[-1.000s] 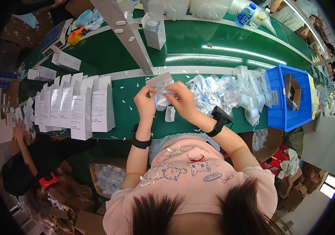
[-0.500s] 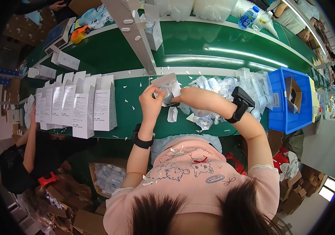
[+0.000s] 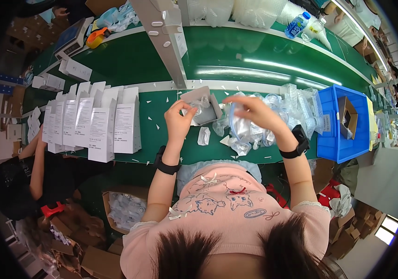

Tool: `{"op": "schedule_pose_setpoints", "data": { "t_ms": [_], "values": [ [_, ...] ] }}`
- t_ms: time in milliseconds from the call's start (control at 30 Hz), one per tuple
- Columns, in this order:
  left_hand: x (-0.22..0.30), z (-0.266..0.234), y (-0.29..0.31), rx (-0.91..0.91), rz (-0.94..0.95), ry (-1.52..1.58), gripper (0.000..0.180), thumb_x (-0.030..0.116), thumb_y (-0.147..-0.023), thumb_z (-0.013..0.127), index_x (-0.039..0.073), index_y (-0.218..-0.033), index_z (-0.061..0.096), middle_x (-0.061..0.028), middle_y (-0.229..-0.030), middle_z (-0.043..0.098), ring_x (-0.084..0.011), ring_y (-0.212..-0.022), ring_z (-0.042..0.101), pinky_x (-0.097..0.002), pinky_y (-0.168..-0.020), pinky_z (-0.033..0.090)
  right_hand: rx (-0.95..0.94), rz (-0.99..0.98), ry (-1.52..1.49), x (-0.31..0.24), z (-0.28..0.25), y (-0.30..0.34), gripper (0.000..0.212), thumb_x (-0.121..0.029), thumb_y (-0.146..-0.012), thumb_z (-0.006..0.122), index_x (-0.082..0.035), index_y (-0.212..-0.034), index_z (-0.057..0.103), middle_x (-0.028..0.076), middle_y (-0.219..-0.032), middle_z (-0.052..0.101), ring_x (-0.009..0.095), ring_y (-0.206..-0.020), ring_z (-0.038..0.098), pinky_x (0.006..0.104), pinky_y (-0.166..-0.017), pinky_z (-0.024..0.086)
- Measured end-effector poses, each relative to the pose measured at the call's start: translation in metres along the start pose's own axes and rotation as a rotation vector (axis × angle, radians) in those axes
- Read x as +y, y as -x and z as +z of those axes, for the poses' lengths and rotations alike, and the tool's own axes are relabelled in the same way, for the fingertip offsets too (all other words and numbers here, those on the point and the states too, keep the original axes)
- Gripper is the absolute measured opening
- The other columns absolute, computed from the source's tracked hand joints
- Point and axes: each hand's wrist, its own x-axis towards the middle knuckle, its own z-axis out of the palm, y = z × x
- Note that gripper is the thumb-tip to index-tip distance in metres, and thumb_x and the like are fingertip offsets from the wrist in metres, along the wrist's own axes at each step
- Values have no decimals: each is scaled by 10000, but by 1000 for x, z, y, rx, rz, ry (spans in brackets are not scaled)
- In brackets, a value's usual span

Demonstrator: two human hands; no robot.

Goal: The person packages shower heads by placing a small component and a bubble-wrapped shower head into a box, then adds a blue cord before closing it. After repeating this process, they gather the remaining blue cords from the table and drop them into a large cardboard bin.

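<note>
A small grey-white open box [image 3: 214,105] sits on the green table in front of me, flap raised, with crumpled clear plastic [image 3: 202,111] inside. My left hand [image 3: 178,117] is at its left side, thumb and forefinger pinched on the edge of the clear plastic. To the right of the box, my right hand [image 3: 254,111] hovers over a heap of clear plastic-wrapped parts [image 3: 250,132]. Its fingers are apart and somewhat blurred, with no held thing visible. A small folded white paper piece [image 3: 203,136] lies just below the box.
White printed cartons [image 3: 100,125] stand in a row at left, near a co-worker's arm [image 3: 37,162]. At right is a blue bin [image 3: 343,146] with a cardboard box inside. A metal post [image 3: 161,42] rises behind the table. White scraps dot the tabletop.
My right hand has left the box's right side and moved right, its fingers spreading. The box now shows more openly, while my left hand stays at its left edge.
</note>
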Motion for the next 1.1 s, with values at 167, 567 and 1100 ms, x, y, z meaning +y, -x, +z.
{"op": "schedule_pose_setpoints", "data": {
  "t_ms": [167, 567, 1100],
  "values": [
    [5, -16, -15, -32, -33, -15, 170, 63, -628, 682, -25, -648, 537, -42, -604, 490, -107, -542, 404, -236, -501, 315, 573, -156, -336, -51, 22, -27, 242, 47, -740, 541, -42, -964, 516, 73, -874, 567, 111, -728, 553, 224, -592, 415],
    [6, -26, -20, 12, -26, 38, 156, 25, -642, 659, -28, -658, 513, -65, -657, 515, -145, -629, 481, -244, -610, 382, 169, -439, 758, -13, 68, -49, 201, -112, -653, 636, -43, -827, 562, 66, -902, 518, 264, -907, 504, 347, -829, 423],
    [39, -59, 21, 97, 79, -269, 542, 45, -680, 653, -5, -1155, 397, -184, -1277, 332, -353, -1188, 314, -409, -941, 308, 363, -529, 543, 14, 69, -28, 266, -223, -635, 679, -128, -875, 615, 60, -1133, 474, 287, -1094, 410, 558, -972, 222]
  ]
}}
